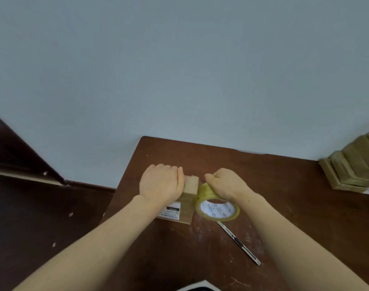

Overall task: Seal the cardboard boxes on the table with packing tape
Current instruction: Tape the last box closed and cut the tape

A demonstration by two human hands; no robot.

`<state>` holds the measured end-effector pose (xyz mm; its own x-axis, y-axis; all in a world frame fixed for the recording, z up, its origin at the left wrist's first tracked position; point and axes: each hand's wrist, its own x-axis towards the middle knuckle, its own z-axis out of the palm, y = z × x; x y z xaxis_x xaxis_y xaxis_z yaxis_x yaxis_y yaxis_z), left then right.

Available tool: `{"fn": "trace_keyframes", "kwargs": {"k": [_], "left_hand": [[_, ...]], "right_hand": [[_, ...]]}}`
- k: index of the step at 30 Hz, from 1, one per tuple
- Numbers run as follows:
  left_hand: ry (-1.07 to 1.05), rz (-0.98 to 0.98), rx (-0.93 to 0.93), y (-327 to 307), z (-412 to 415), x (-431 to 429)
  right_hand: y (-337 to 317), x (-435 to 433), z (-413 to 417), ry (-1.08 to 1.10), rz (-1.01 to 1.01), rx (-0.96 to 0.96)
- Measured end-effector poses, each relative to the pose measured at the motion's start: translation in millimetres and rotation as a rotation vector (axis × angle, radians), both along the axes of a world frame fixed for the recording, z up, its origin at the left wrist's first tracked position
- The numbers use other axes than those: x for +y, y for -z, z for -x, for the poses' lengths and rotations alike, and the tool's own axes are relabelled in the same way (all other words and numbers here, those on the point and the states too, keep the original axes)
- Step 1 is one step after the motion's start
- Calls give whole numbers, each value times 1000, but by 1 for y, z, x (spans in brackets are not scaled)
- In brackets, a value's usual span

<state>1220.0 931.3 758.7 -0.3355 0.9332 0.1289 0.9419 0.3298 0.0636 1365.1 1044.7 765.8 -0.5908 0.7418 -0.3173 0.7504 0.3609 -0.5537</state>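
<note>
A small cardboard box [188, 203] with a white shipping label lies on the dark brown table [273, 185]. My left hand [161, 182] lies flat over the box's left top and presses it down. My right hand [225, 183] grips a roll of clear yellowish packing tape [217, 208] right against the box's right side. A glossy strip of tape runs from the roll across the box's near face. The far part of the box top shows bare between my two hands.
A slim utility knife [239, 242] lies diagonally on the table near my right forearm. A stack of taped cardboard boxes [353, 164] stands at the far right. The table's left edge [124, 185] drops to a dark floor; a grey wall is behind.
</note>
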Motion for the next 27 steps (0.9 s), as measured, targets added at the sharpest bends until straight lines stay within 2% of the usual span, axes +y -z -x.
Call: {"fn": "trace_keyframes", "kwargs": {"k": [5, 8, 11, 13, 16, 18, 20, 22, 24, 27], "left_hand": [[55, -154, -200, 4, 18, -8], [-38, -142, -167, 11, 18, -20], [-39, -6, -62, 3, 17, -11], [84, 69, -2, -3, 15, -5], [415, 191, -178, -9, 0, 2], [490, 306, -144, -10, -11, 7], [475, 337, -133, -14, -13, 14], [446, 287, -278, -19, -8, 19], [384, 93, -542, -24, 3, 16], [200, -157, -991, -14, 19, -3]], "right_hand": [[4, 2, 0, -11, -17, -16], [7, 2, 2, -40, -43, -26], [9, 3, 3, -38, -68, -50], [10, 3, 4, -64, -112, -81], [10, 3, 5, -77, -142, -98], [12, 2, 1, -53, -137, -100], [11, 4, -6, -18, -51, -61], [0, 10, -15, 36, 184, 102], [-24, 18, -25, 41, 459, 367], [-44, 29, -34, -29, 629, 671]]}}
